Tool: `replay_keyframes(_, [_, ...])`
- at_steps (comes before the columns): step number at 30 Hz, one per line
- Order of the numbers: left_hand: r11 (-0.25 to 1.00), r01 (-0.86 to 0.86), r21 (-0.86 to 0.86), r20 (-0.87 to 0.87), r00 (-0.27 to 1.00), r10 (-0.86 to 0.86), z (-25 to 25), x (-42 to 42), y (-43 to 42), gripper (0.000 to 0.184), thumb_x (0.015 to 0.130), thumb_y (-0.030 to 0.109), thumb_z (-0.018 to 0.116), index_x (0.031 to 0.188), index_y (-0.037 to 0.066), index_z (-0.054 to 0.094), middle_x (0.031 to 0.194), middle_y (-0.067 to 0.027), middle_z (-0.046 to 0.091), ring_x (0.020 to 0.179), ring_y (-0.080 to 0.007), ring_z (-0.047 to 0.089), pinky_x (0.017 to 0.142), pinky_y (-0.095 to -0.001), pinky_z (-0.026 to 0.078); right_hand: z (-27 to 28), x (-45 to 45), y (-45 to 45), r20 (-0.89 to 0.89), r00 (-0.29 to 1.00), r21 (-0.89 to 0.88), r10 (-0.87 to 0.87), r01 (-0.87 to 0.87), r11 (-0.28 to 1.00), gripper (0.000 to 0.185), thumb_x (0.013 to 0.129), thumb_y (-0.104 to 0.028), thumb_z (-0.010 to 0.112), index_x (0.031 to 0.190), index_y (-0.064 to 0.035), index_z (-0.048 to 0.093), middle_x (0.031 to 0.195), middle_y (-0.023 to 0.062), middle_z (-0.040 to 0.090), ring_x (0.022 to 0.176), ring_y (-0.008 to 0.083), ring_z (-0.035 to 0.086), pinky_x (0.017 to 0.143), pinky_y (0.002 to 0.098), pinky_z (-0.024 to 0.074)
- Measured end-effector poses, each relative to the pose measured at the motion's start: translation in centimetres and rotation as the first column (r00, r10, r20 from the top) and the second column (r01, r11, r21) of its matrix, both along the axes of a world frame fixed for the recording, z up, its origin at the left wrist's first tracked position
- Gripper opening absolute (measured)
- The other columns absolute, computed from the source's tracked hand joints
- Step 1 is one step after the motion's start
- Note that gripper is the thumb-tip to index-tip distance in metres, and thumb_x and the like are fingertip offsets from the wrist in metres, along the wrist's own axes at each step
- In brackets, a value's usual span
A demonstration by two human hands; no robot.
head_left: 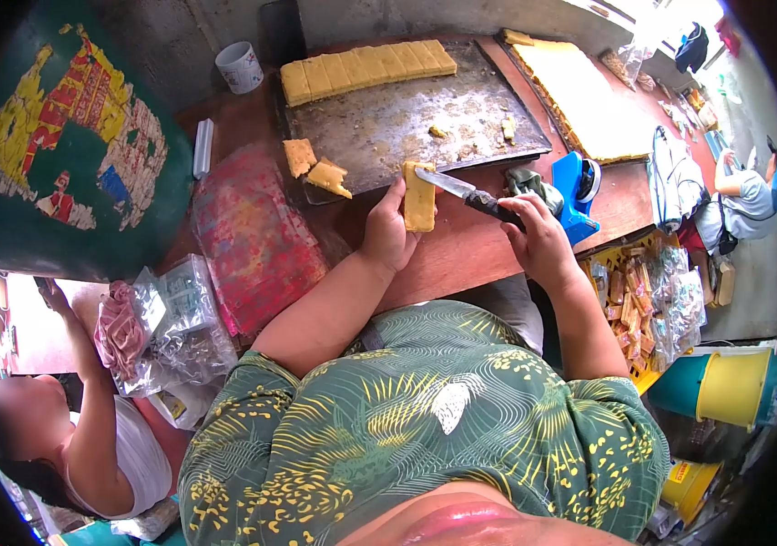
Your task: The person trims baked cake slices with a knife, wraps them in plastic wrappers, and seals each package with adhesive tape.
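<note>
Holding a narrow, rectangular slice of yellow cake (419,205), my left hand (388,227) is closed around its lower part, with the thumb at the left side and the fingers going partly behind it. The slice is at the near edge of a dark, worn metal tray (379,127). My right hand (534,232) is gripping the black handle of a knife with a shiny metal blade (446,180); the thumb and fingers are bent around the handle. The blade points to the left, and its tip is over the far part of the slice, but I cannot tell if it goes inside.

On the far side of the tray lies a row of yellow cake slices (370,69), side by side. Two broken yellow pieces (315,167) are at the tray's left near corner. Just beside my right hand I see a dark crumpled cloth (534,187), and to its right a blue tape dispenser (570,196). A big, flat yellow slab (589,100) is at the far right, and a white patterned mug (240,68) stands at the far left.
</note>
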State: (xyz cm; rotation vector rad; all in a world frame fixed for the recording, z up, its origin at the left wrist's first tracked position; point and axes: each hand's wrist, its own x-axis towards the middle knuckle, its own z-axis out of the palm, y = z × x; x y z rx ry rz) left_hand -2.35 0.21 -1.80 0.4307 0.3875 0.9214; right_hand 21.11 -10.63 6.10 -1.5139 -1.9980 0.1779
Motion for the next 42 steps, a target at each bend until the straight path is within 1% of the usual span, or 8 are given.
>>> replay_keyframes(8, [0.999,-0.011,0.042,-0.040,0.999,0.013,0.4,0.2,-0.1,0.044,0.111,0.038,0.036,0.131,0.005,0.058,0.117,-0.0142,0.069,0.085,-0.0188,0.064,0.074,-0.0327,0.054,-0.3,0.4,0.1,-0.023,0.999,-0.010,-0.029,0.029,1.000,0.039,0.088,0.003,0.067,0.125,-0.0066,0.061,0.115,0.0169,0.063,0.107,0.0401,0.063,0.091,0.0443,0.0534])
replay_keyframes(12, [0.999,-0.024,0.029,-0.033,0.999,0.025,0.1,0.3,-0.1,0.042,0.111,0.038,0.040,0.129,0.006,0.059,0.111,-0.0114,0.069,0.086,-0.0196,0.066,0.075,-0.0335,0.055,-0.1,-0.3,0.1,-0.047,0.998,0.024,0.036,-0.035,0.999,0.038,0.088,0.003,0.068,0.125,-0.0059,0.061,0.114,0.0175,0.063,0.103,0.0398,0.064,0.088,0.0440,0.0543])
replay_keyframes(20, [0.999,-0.032,-0.014,-0.038,0.999,0.031,0.0,0.2,0.1,0.037,0.110,0.041,0.045,0.122,0.010,0.061,0.096,-0.0054,0.068,0.085,-0.0186,0.068,0.072,-0.0327,0.057,-0.1,-1.2,0.0,-0.055,0.998,-0.020,0.021,-0.022,1.000,0.037,0.090,0.002,0.068,0.125,-0.0063,0.061,0.113,0.0167,0.063,0.097,0.0379,0.066,0.082,0.0426,0.0558])
replay_keyframes(26, [0.998,-0.029,0.056,-0.074,0.997,0.034,0.9,0.3,-0.4,0.039,0.111,0.040,0.041,0.126,0.009,0.061,0.105,-0.0083,0.070,0.085,-0.0180,0.066,0.074,-0.0321,0.055,0.0,-0.9,-0.1,-0.023,0.999,0.000,-0.028,0.028,1.000,0.038,0.089,0.003,0.067,0.125,-0.0064,0.061,0.114,0.0163,0.063,0.101,0.0380,0.065,0.086,0.0419,0.0548])
replay_keyframes(29, [0.995,0.006,0.099,-0.062,0.998,0.000,0.7,0.0,-0.2,0.040,0.112,0.036,0.037,0.129,0.007,0.059,0.117,-0.0106,0.070,0.096,-0.0161,0.064,0.087,-0.0322,0.053,-0.5,-0.3,0.0,-0.030,0.998,0.015,-0.051,0.051,0.999,0.039,0.089,0.003,0.067,0.126,-0.0063,0.061,0.115,0.0168,0.064,0.102,0.0381,0.065,0.089,0.0415,0.0541])
replay_keyframes(32, [0.997,-0.023,0.071,-0.074,0.997,0.028,0.9,0.2,-0.3,0.041,0.111,0.037,0.039,0.131,0.007,0.059,0.114,-0.0107,0.070,0.088,-0.0178,0.065,0.077,-0.0324,0.054,-0.5,-0.1,-0.1,-0.034,0.999,0.030,-0.026,0.027,0.999,0.039,0.089,0.001,0.068,0.126,-0.0062,0.061,0.115,0.0172,0.064,0.103,0.0383,0.065,0.089,0.0415,0.0544])
replay_keyframes(35, [0.999,-0.037,0.023,-0.039,0.998,0.038,-0.5,0.3,0.0,0.043,0.111,0.037,0.040,0.133,0.006,0.058,0.118,-0.0114,0.069,0.093,-0.0181,0.066,0.081,-0.0327,0.054,-0.3,-0.4,-0.6,-0.053,0.998,0.004,0.025,-0.025,1.000,0.038,0.089,0.000,0.069,0.126,-0.0062,0.061,0.114,0.0173,0.064,0.103,0.0384,0.065,0.088,0.0421,0.0550])
replay_keyframes(42, [0.999,-0.023,0.029,0.010,1.000,0.023,0.6,0.0,-0.3,0.043,0.110,0.037,0.042,0.135,0.005,0.057,0.123,-0.0118,0.068,0.103,-0.0185,0.066,0.086,-0.0327,0.054,0.4,-0.5,-1.6,-0.024,0.997,-0.040,0.075,-0.076,0.996,0.036,0.091,-0.005,0.071,0.126,-0.0070,0.062,0.114,0.0169,0.063,0.099,0.0390,0.066,0.082,0.0439,0.0559])
